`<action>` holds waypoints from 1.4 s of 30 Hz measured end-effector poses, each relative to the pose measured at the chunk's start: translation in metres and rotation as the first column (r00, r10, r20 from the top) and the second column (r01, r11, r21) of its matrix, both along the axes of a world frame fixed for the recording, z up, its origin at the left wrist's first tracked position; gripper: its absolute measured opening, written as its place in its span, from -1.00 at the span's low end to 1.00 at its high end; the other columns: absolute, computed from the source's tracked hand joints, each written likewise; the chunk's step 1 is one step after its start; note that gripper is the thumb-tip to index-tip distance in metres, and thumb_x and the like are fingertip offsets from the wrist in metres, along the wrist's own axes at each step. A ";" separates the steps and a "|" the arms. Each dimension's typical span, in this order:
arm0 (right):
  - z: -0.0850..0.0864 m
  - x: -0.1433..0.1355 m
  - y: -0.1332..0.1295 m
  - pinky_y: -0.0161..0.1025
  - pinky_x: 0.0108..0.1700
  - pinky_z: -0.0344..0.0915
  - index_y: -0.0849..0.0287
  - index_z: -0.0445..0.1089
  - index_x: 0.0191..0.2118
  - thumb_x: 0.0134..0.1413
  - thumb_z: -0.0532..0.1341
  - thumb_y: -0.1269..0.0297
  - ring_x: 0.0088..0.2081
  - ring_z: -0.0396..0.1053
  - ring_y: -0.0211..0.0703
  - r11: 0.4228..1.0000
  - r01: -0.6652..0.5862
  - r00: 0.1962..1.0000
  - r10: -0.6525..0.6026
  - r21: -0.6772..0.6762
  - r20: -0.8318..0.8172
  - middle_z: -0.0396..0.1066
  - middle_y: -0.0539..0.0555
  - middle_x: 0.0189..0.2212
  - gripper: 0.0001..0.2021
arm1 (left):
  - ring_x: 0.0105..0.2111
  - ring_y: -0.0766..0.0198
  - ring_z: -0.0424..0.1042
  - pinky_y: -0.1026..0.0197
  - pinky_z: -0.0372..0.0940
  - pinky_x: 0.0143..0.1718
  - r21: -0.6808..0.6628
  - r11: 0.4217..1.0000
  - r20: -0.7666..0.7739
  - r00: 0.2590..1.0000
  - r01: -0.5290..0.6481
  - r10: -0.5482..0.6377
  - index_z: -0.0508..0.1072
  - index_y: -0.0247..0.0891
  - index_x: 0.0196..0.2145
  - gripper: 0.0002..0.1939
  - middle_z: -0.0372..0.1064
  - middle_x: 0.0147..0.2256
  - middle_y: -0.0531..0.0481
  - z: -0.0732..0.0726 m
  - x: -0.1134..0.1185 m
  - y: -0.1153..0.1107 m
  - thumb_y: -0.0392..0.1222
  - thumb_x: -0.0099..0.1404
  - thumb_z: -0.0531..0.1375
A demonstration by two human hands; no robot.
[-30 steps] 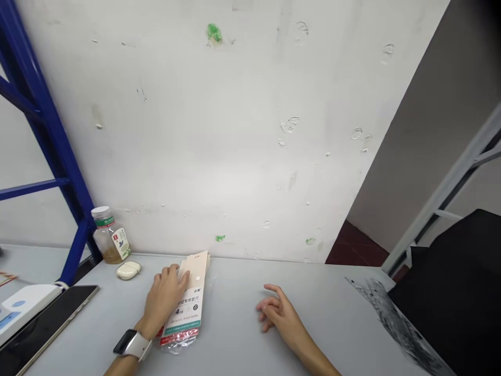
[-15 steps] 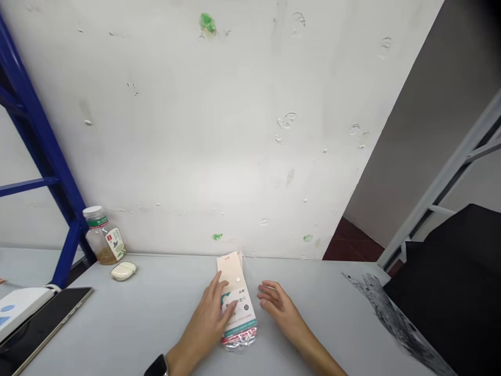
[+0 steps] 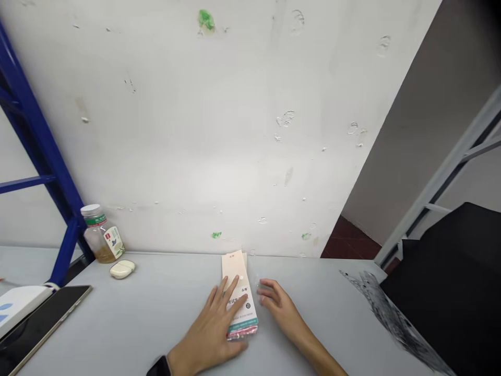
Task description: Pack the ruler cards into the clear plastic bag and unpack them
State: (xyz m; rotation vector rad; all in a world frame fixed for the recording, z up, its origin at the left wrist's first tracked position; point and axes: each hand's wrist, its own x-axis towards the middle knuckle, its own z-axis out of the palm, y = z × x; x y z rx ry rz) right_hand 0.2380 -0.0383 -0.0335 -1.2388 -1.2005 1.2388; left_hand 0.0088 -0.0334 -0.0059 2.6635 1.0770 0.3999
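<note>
A narrow cream and white packet (image 3: 234, 265) with Chinese print, a teal band and a clear plastic end lies on the grey desk, its far end near the wall. My left hand (image 3: 214, 324) lies over the packet's left side with fingers spread, fingertips on its printed face. That hand covers part of the print. Just right of the packet, my right hand (image 3: 279, 308) rests with fingers loosely curved and apart, holding nothing. A thin clear plastic edge seems to show near its fingertips; whether they touch it I cannot tell.
Left on the desk (image 3: 156, 292) are a clear jar (image 3: 102, 237) with a white lid, a cream oval case (image 3: 122, 269) and a dark tablet-like device (image 3: 43, 326). A white wall (image 3: 219, 156) rises behind. Black fabric (image 3: 450, 282) and a crumpled dark plastic sheet (image 3: 379, 300) lie right.
My left hand has spread its fingers and moved slightly right and down over the packet. The packet's near end has shifted a little away from me. My right hand is nearly unchanged.
</note>
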 end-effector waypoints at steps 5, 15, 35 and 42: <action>0.001 0.000 0.000 -0.01 0.15 0.22 0.04 0.35 -0.03 0.00 0.30 0.07 0.13 0.31 0.05 1.000 0.022 1.000 -0.022 -0.004 0.022 0.43 0.13 0.00 -0.60 | 0.36 -0.11 -0.27 -0.25 -0.10 0.29 0.003 0.997 -0.018 0.997 0.073 -0.073 0.13 -0.12 0.25 -0.27 -0.28 0.39 -0.08 0.008 -0.003 -0.002 -0.30 0.12 0.19; -0.002 0.000 -0.003 -0.01 0.13 0.28 0.00 0.33 0.10 0.07 0.24 0.08 0.07 0.38 0.07 0.999 -0.032 0.989 0.030 0.013 0.143 0.38 0.14 0.10 -0.55 | 0.36 -0.06 -0.27 -0.14 -0.08 0.31 -0.191 0.977 0.087 0.993 0.091 -0.076 0.34 -0.15 -0.02 -0.58 -0.20 0.38 -0.02 0.016 -0.010 0.004 0.11 0.25 0.21; 0.002 -0.006 0.010 -0.04 0.37 -0.07 0.14 0.08 0.32 0.25 0.03 0.05 0.36 -0.06 -0.03 0.979 -0.187 0.781 0.097 0.083 0.617 0.01 0.01 0.34 -0.42 | 0.24 0.05 0.17 -0.12 -0.11 0.31 -0.027 0.958 0.145 0.947 -0.285 0.286 0.13 -0.15 0.22 -0.51 0.23 0.21 -0.11 -0.020 -0.013 0.028 0.09 0.45 -0.10; 0.008 0.002 0.023 -0.04 0.35 0.00 0.13 0.17 0.28 0.27 -0.01 0.01 0.32 0.04 -0.03 0.958 -0.256 0.768 0.120 0.130 0.628 0.11 0.04 0.31 -0.45 | 0.26 0.02 0.11 -0.15 -0.03 0.28 -0.004 0.945 0.145 0.934 -0.328 0.325 0.14 -0.16 0.23 -0.50 0.25 0.20 -0.11 -0.024 -0.009 0.023 0.09 0.44 -0.09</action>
